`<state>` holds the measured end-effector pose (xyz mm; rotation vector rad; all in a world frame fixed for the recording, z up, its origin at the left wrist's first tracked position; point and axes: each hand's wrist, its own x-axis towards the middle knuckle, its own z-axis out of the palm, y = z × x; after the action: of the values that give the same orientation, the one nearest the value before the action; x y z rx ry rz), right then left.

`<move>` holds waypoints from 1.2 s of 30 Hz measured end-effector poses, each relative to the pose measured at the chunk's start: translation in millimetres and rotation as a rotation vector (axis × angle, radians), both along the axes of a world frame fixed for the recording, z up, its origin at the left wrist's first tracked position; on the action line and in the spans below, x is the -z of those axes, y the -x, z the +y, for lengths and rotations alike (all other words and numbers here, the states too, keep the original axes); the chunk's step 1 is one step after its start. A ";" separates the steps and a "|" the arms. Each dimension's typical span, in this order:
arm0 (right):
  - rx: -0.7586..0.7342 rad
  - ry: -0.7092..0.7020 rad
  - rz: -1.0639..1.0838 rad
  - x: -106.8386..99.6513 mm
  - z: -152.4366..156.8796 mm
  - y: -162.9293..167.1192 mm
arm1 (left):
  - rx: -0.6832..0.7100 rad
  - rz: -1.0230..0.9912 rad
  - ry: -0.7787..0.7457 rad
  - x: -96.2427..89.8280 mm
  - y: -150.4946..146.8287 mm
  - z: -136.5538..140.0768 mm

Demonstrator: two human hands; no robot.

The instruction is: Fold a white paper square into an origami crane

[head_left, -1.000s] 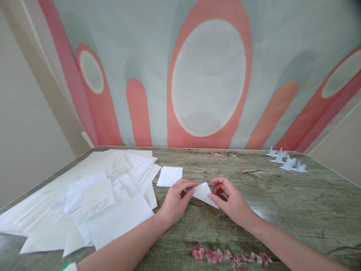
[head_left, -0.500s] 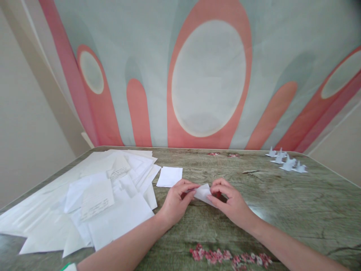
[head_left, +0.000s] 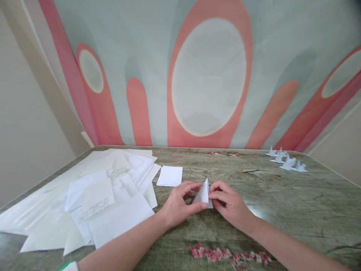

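A folded piece of white paper [head_left: 202,195] stands up in a pointed triangle between my hands, just above the table. My left hand [head_left: 180,203] grips its left side, the thumb across the lower front and the fingers behind. On the right edge, my right hand [head_left: 229,201] pinches the paper between thumb and curled fingers. Beyond my left hand lies a small stack of square white sheets [head_left: 169,176]. Several folded white paper birds [head_left: 289,163] stand at the far right of the table.
Loose white papers [head_left: 121,218], some with writing, spread in a large overlapping pile on the left. The wood-grain table [head_left: 304,210] has printed pink flowers near its front. A wall hanging with pink and grey-green shapes [head_left: 208,75] rises behind the table's far edge.
The folded paper has turned from lying slanted to standing with its point up. My left thumb has moved across its front, and my right fingers have shifted along its right side.
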<state>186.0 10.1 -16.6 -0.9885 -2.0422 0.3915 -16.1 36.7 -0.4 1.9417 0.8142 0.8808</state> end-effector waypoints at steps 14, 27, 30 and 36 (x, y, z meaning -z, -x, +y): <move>0.027 0.014 -0.018 0.0 -2.5 2.5 | -0.005 0.068 -0.100 -4.8 -2.5 -6.5; 0.054 0.027 0.022 1.5 2.9 -1.6 | -0.012 -0.303 0.496 9.7 -2.9 9.6; 0.059 0.044 0.036 3.7 5.1 -3.8 | -0.027 -0.384 0.594 10.2 -4.5 10.7; 0.089 0.038 -0.037 9.9 6.4 -3.8 | -0.021 -0.565 0.751 9.1 -5.9 12.5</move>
<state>189.8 16.4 -26.5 -1.1135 -2.0219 0.3688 -10.2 49.2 -9.4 0.9669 0.6823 0.9019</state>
